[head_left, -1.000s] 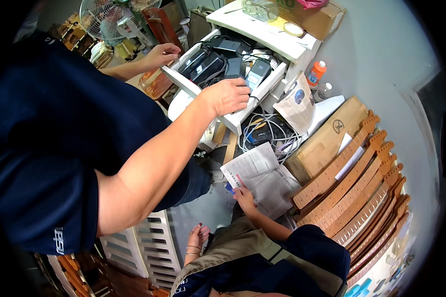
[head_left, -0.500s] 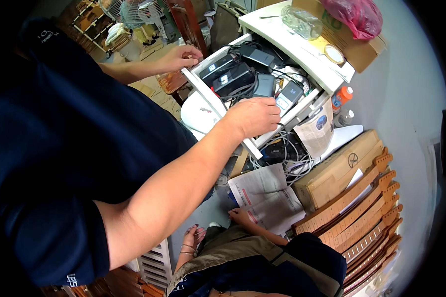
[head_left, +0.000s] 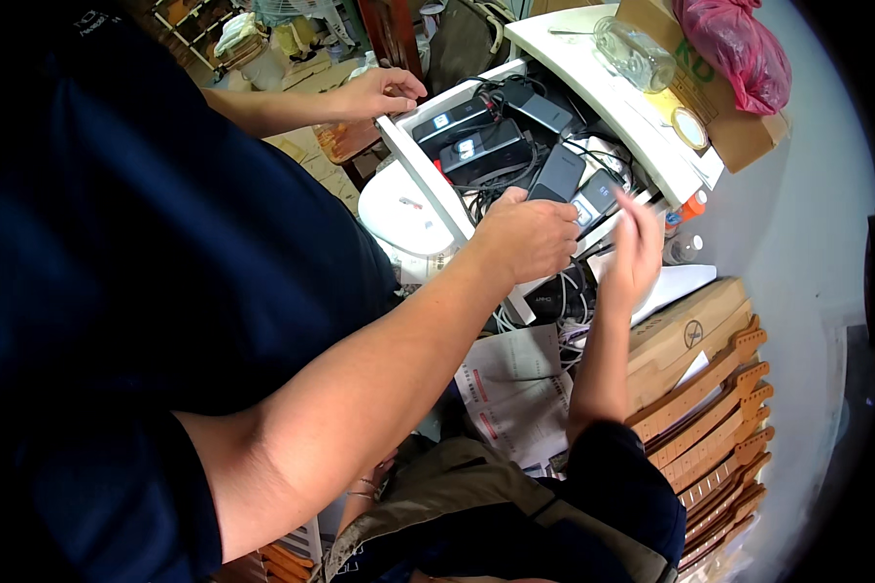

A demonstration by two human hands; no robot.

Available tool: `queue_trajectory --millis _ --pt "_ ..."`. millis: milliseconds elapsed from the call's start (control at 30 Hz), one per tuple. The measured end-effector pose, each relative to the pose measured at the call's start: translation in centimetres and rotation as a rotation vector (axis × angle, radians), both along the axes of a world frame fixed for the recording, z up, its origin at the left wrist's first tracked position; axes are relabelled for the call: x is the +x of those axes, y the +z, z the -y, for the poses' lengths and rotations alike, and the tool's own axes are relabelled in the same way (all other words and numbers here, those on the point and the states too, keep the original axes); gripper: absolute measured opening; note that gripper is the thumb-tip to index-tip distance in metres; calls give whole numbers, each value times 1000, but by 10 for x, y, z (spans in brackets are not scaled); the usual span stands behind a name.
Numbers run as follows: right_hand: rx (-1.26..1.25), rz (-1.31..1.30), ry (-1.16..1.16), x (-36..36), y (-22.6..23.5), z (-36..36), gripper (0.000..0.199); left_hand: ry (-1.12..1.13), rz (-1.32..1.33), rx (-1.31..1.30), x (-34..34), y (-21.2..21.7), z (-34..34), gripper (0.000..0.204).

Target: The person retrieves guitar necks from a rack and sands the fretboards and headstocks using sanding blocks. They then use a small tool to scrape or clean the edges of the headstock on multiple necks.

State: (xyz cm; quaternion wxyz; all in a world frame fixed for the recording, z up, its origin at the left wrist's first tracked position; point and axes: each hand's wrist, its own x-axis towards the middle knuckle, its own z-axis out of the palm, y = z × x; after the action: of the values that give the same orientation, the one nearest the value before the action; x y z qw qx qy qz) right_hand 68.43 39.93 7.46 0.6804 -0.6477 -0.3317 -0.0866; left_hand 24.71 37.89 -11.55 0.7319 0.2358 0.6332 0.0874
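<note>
1. Phones and dark battery packs lie crowded in a white open tray (head_left: 428, 175) on the white desk (head_left: 593, 87), tangled with black and white cables (head_left: 564, 301). Sorting here looks underway rather than finished: every device sits inside the tray, and none is lifted clear.
2. Right hand (head_left: 530, 238) rests knuckles-up at the tray's near edge, fingers curled together over something; whether they pinch a cable or a device, I cannot tell. Just beyond it lies a slim dark phone (head_left: 557, 173), glossy and flat, beside a smaller phone with a lit screen (head_left: 593, 197).
3. Left hand (head_left: 379, 94) sits at the tray's far corner, fingers bent loosely, thumb touching the white rim.
4. Another person's hand (head_left: 637, 255) rises from below with fingers spread and blurred, near the lit phone.
5. Materials: smooth moulded plastic in the tray, matte black casings (head_left: 481, 154), a clear glass jar (head_left: 637, 53) lying on its side, a brown cardboard box (head_left: 710, 107) holding a pink plastic bag (head_left: 739, 49), printed paper sheets (head_left: 515, 398), and a row of pale wooden guitar necks (head_left: 710, 418) with notched headstocks.
</note>
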Motion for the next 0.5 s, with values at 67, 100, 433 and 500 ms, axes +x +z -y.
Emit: queue_trajectory --millis 67,100,433,500 --pt "-241 314 275 47 32 -53 22 -96 88 89 37 17 -19 43" --pt "-343 420 362 70 34 -81 23 -150 169 132 64 28 -33 43" --pt "-1187 887 480 120 -5 -225 27 453 1359 -1527 348 158 -136 42" --pt "-1229 878 470 121 -13 -227 28 487 1367 -1587 357 160 -137 42"
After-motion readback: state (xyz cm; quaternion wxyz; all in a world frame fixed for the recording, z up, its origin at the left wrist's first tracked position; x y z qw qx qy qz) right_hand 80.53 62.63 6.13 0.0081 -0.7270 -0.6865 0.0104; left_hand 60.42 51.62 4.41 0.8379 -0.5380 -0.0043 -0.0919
